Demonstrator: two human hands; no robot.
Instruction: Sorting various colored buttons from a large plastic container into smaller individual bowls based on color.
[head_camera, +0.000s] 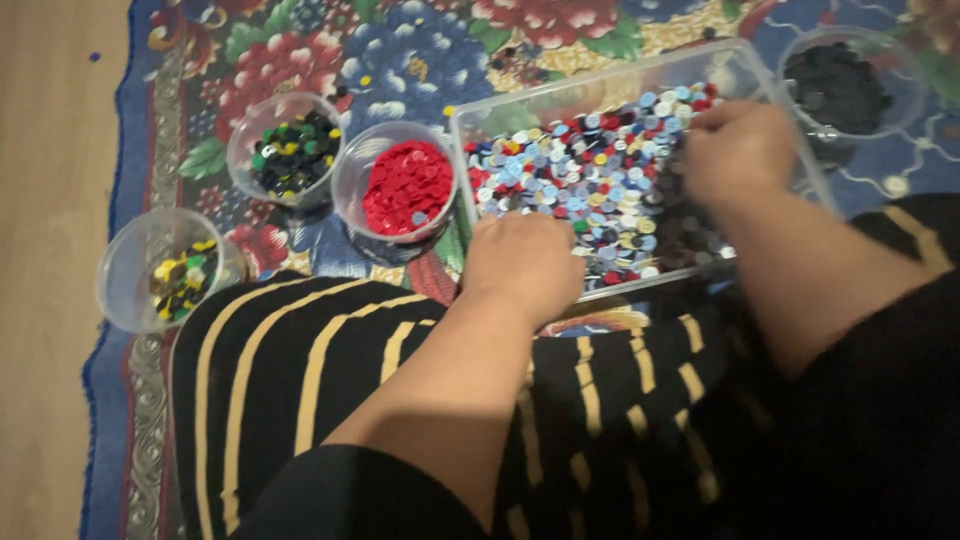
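Note:
A clear rectangular plastic tray (470, 125) lies on a flowered rug and holds a heap of mixed buttons (590, 175): blue, red, yellow, white and dark ones. My left hand (522, 262) rests knuckles up at the tray's near left corner, its fingers curled down among the buttons. My right hand (735, 150) lies over the tray's right half, fingers curled into the pile. What the fingertips of either hand hold is hidden.
Clear round cups stand around the tray: one of red buttons (405, 185), one of dark, green and yellow buttons (290, 150), one nearly empty cup (165, 270) at the left, one of black buttons (838, 85) at the far right. My striped dark clothing (300, 360) fills the foreground. Wooden floor (50, 250) lies left of the rug.

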